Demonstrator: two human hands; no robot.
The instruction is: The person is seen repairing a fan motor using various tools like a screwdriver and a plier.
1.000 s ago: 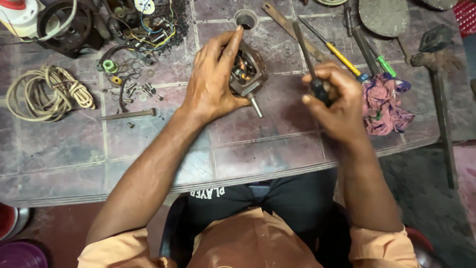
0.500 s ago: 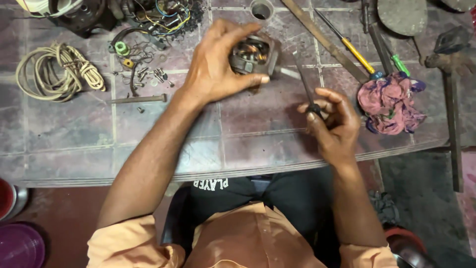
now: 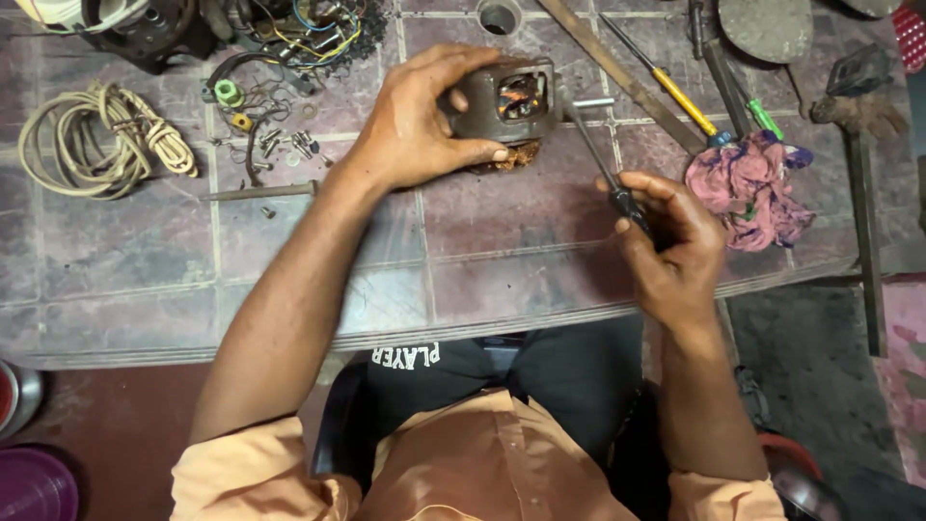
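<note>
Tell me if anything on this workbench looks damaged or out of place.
The small motor under the left hand is opened up, its copper windings bare, with rusty crumbs beneath it. Loose screws lie scattered beside tangled wires. The right hand holds a screwdriver against the motor.

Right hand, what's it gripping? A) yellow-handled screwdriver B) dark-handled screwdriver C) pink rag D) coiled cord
B: the right hand is closed round the dark-handled screwdriver, whose shaft points up toward the motor housing that the left hand steadies; the other three things lie untouched on the table.
</note>
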